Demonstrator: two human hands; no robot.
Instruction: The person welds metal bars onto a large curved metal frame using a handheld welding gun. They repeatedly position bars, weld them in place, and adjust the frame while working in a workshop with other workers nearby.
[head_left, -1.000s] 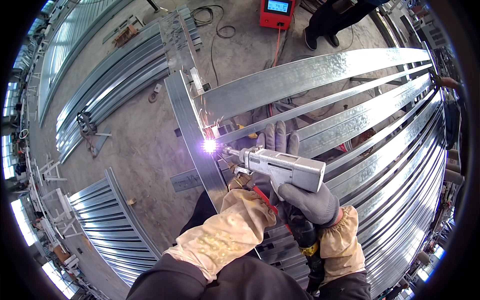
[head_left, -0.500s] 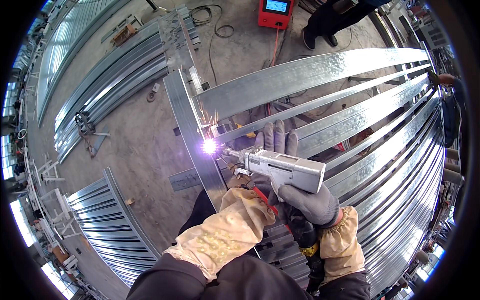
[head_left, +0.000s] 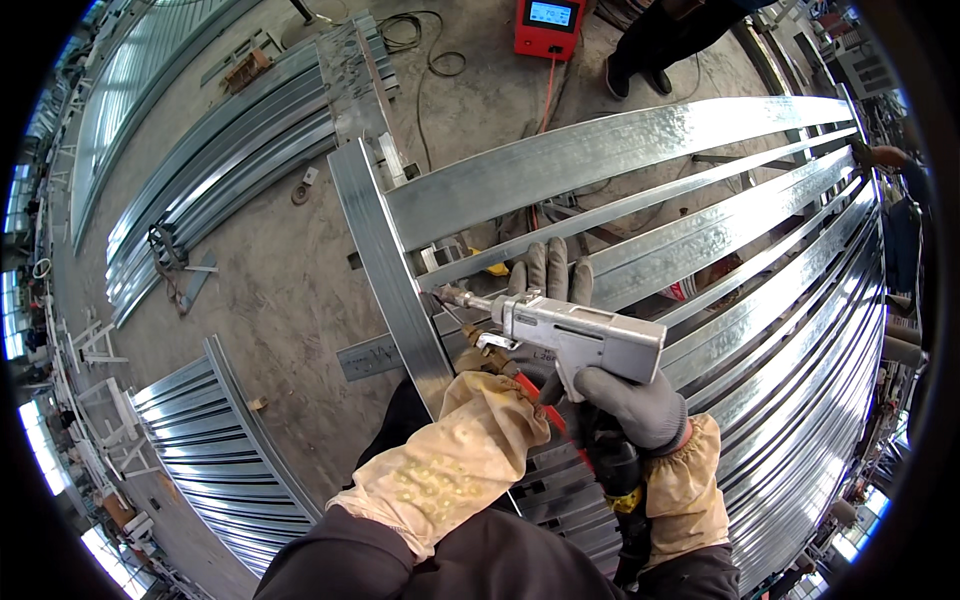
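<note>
My right hand [head_left: 645,408], in a grey glove, is wrapped round the grip of a silver handheld welding gun [head_left: 585,330]. The gun's nozzle meets the joint between a galvanized end rail [head_left: 388,265] and a narrow slat [head_left: 600,208]; no arc glows there. Below the barrel, a brass-ended feed tube with a red hose [head_left: 540,402] runs back toward my wrists. My left hand [head_left: 547,270], gloved too, lies behind the gun with its fingers stretched out over the slats. Its palm is hidden by the gun.
A red machine [head_left: 547,30] with a lit screen stands on the floor at the far side. Nearby are a person's dark-trousered legs [head_left: 665,45]. Another person's hand [head_left: 890,158] touches the frame's right end. Stacked metal profiles [head_left: 225,165] lie left; cables [head_left: 430,50] trail behind.
The bright violet arc and sparks at the nozzle have gone out. My right hand and the gun have shifted slightly right and nearer to me. My left fingers have hardly moved.
</note>
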